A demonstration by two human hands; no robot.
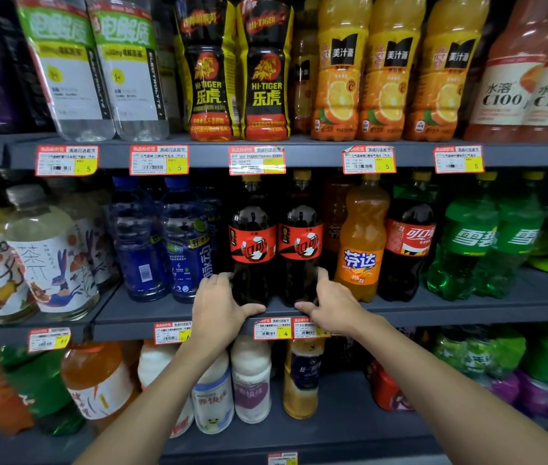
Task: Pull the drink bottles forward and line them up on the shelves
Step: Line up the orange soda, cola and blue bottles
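1. The middle shelf (433, 313) is holding the row, and its front lip is serving as the line to match.
2. The left cola bottle (252, 243) and the right cola bottle (299, 243) are standing side by side near that lip.
3. The left hand (219, 310) is gripping the left cola bottle at its base, fingers curled round the side and thumb in front. The right hand (333, 307) is gripping the right cola bottle likewise.
4. Sliding both low and evenly looks best, with the labels facing out.

Head view, close, facing middle shelf (151, 312) straight on, angled slightly down; dim corners, detail uncertain.
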